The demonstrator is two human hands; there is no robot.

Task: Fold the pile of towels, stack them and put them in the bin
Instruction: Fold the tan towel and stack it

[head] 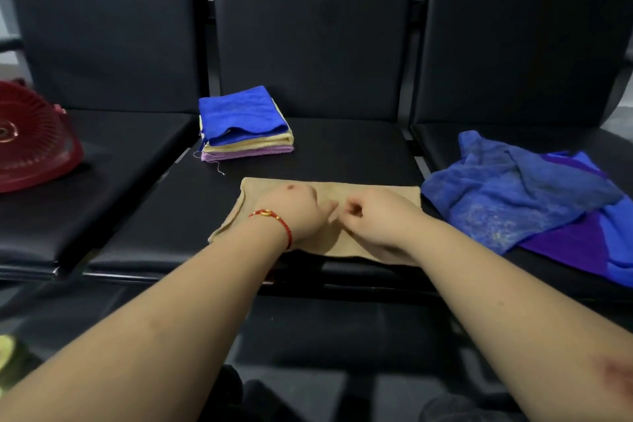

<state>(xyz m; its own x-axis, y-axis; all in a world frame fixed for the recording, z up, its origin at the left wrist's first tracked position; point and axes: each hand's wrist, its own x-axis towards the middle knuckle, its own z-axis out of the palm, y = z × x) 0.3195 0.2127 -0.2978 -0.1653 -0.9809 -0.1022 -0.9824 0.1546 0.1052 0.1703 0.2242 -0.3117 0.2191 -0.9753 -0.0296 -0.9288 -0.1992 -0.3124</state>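
While both of my hands meet over the middle of the tan towel (373, 197), it lies folded into a long strip across the front of the centre black seat (342, 147). My left hand (294, 212), with a red cord bracelet (274, 220) at the wrist, rests on the cloth with fingers curled; whether it pinches the fabric I cannot tell, since the fingertips are turned away and blurred. My right hand (373, 219) is likewise curled at the towel's midline, and its hold is just as unclear.

Behind the strip, well apart from it, sits the stack (245, 122) of finished towels, blue on top of yellow and lilac layers. To the right, on the next seat, the unfolded pile (534, 202) of blue and purple towels lies just beside the strip's right end. The red bin (34, 144) waits at far left on its side.

I judge the next fold to be the risk: the strip's left end is already skewed and splayed, so doubling it over could leave uneven edges. A loose thread trails from the stack, and a careless placement could topple those layers. The smooth seat may let the cloth slide forward off the front edge.
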